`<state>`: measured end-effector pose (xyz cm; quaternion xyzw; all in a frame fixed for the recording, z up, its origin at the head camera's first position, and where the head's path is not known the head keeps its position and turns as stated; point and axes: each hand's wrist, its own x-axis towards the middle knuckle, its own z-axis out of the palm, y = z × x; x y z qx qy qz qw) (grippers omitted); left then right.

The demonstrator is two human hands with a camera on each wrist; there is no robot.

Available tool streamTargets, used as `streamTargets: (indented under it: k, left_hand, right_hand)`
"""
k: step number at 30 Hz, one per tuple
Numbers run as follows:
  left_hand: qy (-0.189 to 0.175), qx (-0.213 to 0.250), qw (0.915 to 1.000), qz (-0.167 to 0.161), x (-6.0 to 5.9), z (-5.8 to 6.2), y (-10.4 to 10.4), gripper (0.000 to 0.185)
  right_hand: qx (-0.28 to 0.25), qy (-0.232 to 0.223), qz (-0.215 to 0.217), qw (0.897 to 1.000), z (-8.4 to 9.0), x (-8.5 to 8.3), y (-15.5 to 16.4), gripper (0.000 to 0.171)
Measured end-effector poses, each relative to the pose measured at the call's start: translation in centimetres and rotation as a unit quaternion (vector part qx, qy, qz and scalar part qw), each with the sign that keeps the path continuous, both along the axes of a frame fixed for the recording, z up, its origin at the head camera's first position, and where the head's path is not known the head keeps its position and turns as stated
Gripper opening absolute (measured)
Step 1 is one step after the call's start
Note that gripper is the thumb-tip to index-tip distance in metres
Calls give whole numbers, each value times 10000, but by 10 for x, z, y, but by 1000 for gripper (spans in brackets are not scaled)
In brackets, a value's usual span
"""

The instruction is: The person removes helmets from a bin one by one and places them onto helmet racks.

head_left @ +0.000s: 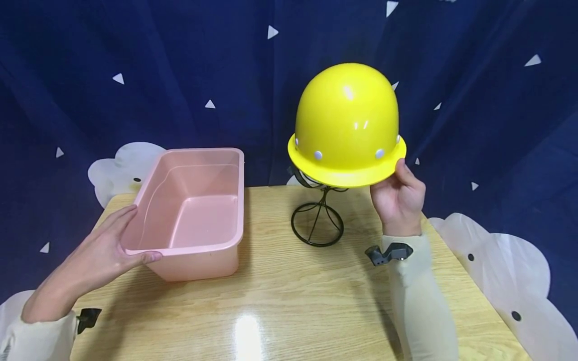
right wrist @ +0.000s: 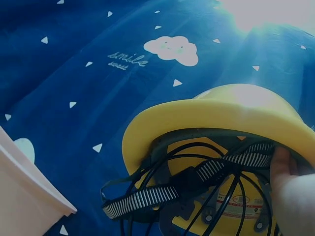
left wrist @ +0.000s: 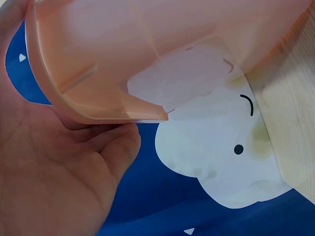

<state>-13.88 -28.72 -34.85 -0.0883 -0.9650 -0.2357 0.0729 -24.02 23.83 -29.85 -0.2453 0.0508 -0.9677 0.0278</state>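
A yellow hard hat (head_left: 347, 120) sits over the top of a black wire stand (head_left: 317, 230) at the back of the table. At the hat's right side my right hand (head_left: 399, 198) pinches the brim, thumb outside and fingers underneath. The right wrist view shows the hat's underside, with a striped black strap (right wrist: 142, 200) and the stand's wires (right wrist: 231, 196) within the shell. On the left, my left hand (head_left: 106, 245) grips the near left corner of a pink plastic basin (head_left: 239, 200). Its thumb lies along the front wall and its fingers reach the left rim.
The basin stands on a light wooden table (head_left: 280, 301), left of the stand. Behind the table hangs a dark blue curtain (head_left: 180, 60) with white triangles and clouds. A white cloud (head_left: 501, 271) shows beyond the table's right edge.
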Motion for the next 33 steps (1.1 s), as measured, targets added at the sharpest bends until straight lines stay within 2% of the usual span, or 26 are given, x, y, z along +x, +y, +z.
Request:
streamTargets:
  k: [9, 17, 27, 33]
  left_hand:
    - [-9, 3, 10000, -9, 1, -1, 0, 112]
    - [13, 26, 10000, -30, 2, 0, 1, 111]
    - [-17, 58, 10000, 11, 2, 1, 1, 111]
    - [-24, 33, 10000, -6, 0, 0, 0, 111]
  right_hand:
    - [39, -115, 5, 9999, -9, 2, -1, 48]
    - [113, 20, 109, 9999, -15, -1, 3, 48]
    - [121, -116, 170, 9997, -24, 3, 6, 44]
    - [-75, -165, 359, 9992, -31, 4, 8, 41]
